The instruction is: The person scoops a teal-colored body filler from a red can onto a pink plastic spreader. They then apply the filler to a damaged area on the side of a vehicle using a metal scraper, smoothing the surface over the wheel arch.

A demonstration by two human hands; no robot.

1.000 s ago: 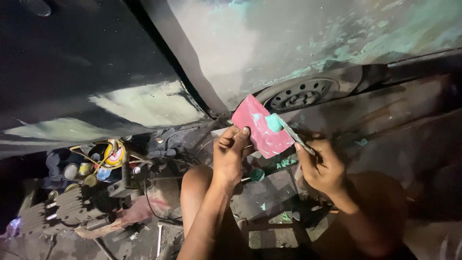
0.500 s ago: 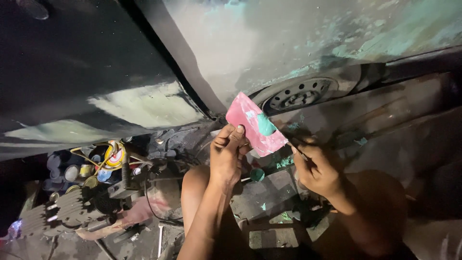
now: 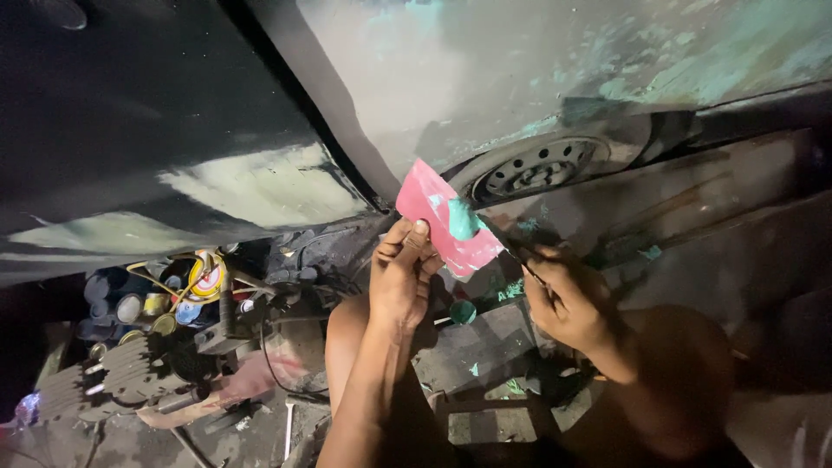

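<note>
Two hands engaged: left hand [image 3: 400, 276] pinches the pink card [image 3: 446, 217]; green putty [image 3: 462, 219] sits above that pinch. Right hand [image 3: 568, 299] grips a thin blade [image 3: 511, 250]. Risk: tilted card could shed putty.

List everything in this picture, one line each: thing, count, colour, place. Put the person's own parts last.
pink card: one, pink, centre, held up in front of the car body.
green filler: one blob, teal green, on the pink card.
spreader tool: one, dark, thin, running from the right hand to the filler.
car body panel: one, grey with green patches, top right.
wheel: one, dark, holed disc, right of the card.
cans: several, mixed colours, clustered at left.
machine: one, dark grey, finned, lower left.
left hand: one, gripping the card's lower edge.
right hand: one, holding the spreader tool.
</note>
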